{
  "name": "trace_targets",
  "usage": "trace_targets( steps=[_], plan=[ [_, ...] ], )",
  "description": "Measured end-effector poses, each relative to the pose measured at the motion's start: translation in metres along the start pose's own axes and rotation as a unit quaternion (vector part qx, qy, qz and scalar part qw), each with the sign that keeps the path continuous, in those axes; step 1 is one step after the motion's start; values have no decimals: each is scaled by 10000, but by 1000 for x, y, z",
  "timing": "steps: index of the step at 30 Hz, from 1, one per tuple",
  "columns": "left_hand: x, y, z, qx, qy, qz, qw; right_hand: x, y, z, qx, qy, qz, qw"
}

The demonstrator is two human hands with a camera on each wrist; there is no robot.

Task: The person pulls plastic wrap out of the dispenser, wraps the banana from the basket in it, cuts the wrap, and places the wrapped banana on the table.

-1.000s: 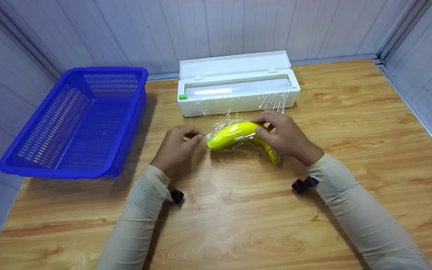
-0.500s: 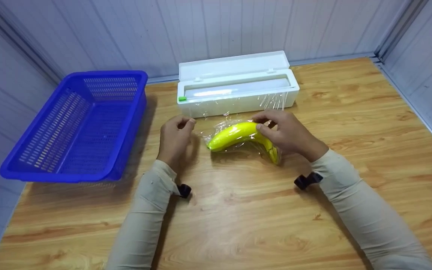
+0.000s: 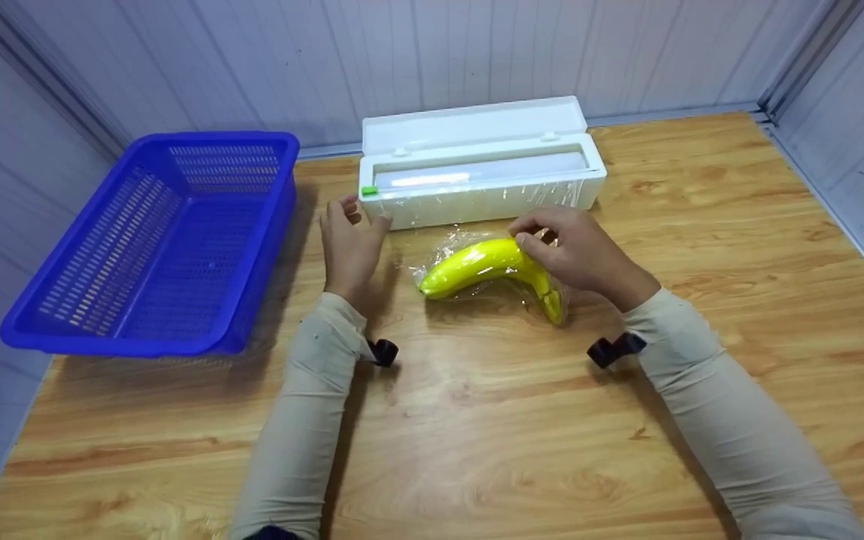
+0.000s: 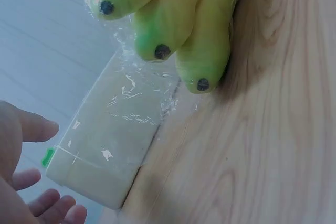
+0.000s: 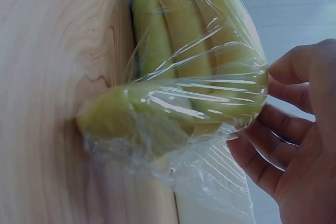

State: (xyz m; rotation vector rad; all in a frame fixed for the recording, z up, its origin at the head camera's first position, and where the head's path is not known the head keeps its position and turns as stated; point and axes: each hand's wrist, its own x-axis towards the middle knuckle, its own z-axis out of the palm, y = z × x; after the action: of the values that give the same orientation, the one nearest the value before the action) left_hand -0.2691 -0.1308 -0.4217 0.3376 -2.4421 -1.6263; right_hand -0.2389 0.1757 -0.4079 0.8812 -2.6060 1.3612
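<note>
A bunch of yellow bananas (image 3: 477, 264) lies on the wooden table, wrapped in clear cling film (image 5: 215, 95). Its dark-tipped ends (image 4: 162, 51) show through the film in the left wrist view. My right hand (image 3: 578, 251) holds the wrapped bunch near its bend with thumb and fingertips. Behind the bananas stands a white cling film box (image 3: 492, 208), lid raised, a roll inside; film runs from its front edge to the bunch. My left hand (image 3: 352, 251) is at the box's left end, by a green slider (image 3: 370, 190), thumb and fingers spread and holding nothing.
A blue slotted basket (image 3: 252, 262) stands at the left of the table (image 3: 477, 435). Pale panel walls (image 3: 469, 52) close off the back and both sides, right behind the box.
My left hand has left the film at the bananas' left end and moved up and away to the box's left end, its fingers spreading. My right hand stays on the bunch.
</note>
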Motion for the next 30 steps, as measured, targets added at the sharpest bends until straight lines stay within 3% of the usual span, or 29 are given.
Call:
trace_targets(
  steps=[5,15,23,30],
  plan=[
    [8,-6,6,-109,-78,82,9999,5,1,-3,-215,-39,-1,9998],
    [21,-15,16,-1000,-305,294,9941,18,0,-12,-421,-149,-49,9990],
    [22,-23,16,-972,-194,303,9946,36,-1,-19,-306,-636,437,9965],
    [24,-27,19,-1076,-241,274,9935,52,3,-26,-452,-776,559,9944]
  ],
)
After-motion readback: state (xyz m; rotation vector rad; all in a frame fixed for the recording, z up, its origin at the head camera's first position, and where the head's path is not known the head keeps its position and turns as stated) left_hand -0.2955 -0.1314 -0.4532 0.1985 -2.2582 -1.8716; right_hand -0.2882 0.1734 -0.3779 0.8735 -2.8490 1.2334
